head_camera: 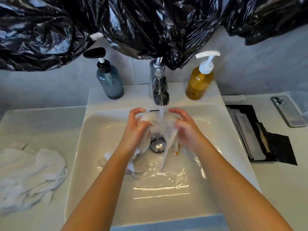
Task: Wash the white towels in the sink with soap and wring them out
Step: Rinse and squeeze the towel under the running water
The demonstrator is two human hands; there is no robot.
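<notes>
White towel (148, 118) hangs lengthwise into sink (100, 130).

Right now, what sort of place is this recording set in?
Most likely a bathroom: a basin with a running chrome tap, a blue-grey pump bottle and an amber pump bottle on its ledge, and left hand and right hand holding a white towel under the stream.

Both hands (160, 129) grip wet towel (155, 120) under running tap (159, 82).
</notes>
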